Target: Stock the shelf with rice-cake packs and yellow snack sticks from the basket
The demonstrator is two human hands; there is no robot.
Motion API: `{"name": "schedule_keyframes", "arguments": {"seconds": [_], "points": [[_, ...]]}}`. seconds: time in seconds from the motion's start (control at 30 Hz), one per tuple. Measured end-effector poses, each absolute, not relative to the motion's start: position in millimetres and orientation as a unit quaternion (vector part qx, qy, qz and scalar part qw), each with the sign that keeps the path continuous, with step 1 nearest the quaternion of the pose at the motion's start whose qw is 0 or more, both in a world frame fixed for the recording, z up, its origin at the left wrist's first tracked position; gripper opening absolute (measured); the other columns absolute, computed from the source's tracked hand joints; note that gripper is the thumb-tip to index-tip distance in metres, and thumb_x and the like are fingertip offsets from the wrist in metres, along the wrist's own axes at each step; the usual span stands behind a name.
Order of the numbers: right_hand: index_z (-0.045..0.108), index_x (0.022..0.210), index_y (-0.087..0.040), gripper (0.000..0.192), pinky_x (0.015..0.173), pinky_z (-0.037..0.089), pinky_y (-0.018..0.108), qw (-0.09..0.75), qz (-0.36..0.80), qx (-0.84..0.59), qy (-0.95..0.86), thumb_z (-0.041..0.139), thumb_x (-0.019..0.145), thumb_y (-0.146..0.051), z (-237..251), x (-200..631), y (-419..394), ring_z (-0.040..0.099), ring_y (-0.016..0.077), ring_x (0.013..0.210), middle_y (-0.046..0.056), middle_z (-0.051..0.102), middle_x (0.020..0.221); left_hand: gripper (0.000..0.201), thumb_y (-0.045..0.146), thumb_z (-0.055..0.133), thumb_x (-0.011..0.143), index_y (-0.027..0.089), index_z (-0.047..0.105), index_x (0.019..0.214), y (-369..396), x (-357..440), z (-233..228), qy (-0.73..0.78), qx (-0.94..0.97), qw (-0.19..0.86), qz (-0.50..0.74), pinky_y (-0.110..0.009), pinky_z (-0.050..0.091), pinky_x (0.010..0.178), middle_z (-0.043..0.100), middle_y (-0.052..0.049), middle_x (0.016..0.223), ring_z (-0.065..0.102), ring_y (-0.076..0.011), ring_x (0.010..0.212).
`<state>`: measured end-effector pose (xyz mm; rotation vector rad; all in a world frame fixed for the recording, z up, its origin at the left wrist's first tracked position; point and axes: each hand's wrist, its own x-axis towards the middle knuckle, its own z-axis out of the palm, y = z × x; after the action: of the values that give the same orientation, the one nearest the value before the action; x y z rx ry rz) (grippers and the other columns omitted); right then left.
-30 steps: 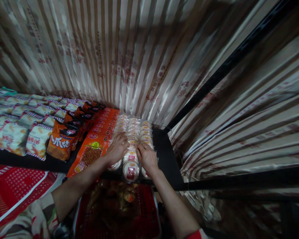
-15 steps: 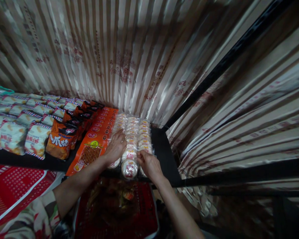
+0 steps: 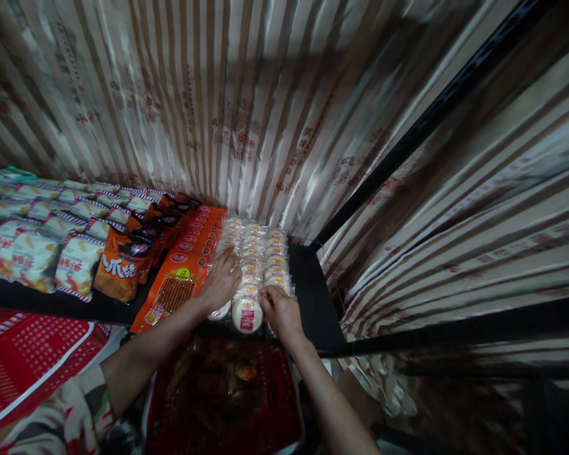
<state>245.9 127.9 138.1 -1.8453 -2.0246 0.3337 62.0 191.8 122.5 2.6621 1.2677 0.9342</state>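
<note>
Striped curtain behind a black shelf (image 3: 313, 297); near its right front corner, the left hand (image 3: 221, 282) lies flat on the round cake packs (image 3: 256, 265), while the right hand (image 3: 279, 311) has slid back, fingers curled on the front right pack.

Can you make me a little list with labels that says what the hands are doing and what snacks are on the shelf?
left hand: lies flat on the left row of round cake packets
right hand: on the right row, near the shelf's front edge
front packet: round, white with a red label, between the hands
shelf: black, bare at its right end
orange packs: long, just left of the cakes
bags further left: white and orange snack bags
below: red basket
behind: striped curtain
</note>
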Motion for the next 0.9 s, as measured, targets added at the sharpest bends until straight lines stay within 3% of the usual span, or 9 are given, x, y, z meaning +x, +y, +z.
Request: {"name": "schedule_keyframes", "arguments": {"seconds": [0.27, 0.53, 0.9], "points": [[0.062, 0.087, -0.019, 0.011, 0.07, 0.04, 0.023, 0.205, 0.099, -0.661, -0.715, 0.05, 0.088, -0.019, 135.7, 243.8, 129.2, 0.062, 0.015, 0.081, 0.002, 0.067, 0.088, 0.014, 0.02, 0.047, 0.091, 0.017, 0.06, 0.088, 129.3, 72.6, 117.6, 0.348, 0.897, 0.016, 0.271, -0.039, 0.044, 0.103, 0.057, -0.006, 0.115, 0.04, -0.0229, 0.126], [0.061, 0.094, -0.02, 0.015, 0.075, 0.043, 0.023, 0.239, 0.133, -0.648, -0.711, 0.048, 0.088, -0.022, 138.9, 248.8, 127.1, 0.061, 0.015, 0.084, 0.004, 0.065, 0.094, 0.019, 0.018, 0.044, 0.091, 0.017, 0.059, 0.104, 111.7, 76.0, 75.4, 0.358, 0.897, -0.038, 0.256, -0.04, 0.048, 0.092, 0.057, -0.011, 0.119, 0.05, -0.0245, 0.117], [0.061, 0.099, -0.015, 0.029, 0.073, 0.047, 0.029, 0.344, 0.097, -0.729, -0.584, 0.043, 0.087, -0.035, 127.4, 302.6, 125.2, 0.058, 0.0172, 0.078, 0.009, 0.06, 0.093, 0.016, 0.014, 0.046, 0.089, 0.016, 0.061, 0.095, 112.4, 74.7, 83.1, 0.328, 0.901, -0.013, 0.283, -0.038, 0.049, 0.095, 0.058, -0.009, 0.112, 0.05, -0.0226, 0.113]]}}
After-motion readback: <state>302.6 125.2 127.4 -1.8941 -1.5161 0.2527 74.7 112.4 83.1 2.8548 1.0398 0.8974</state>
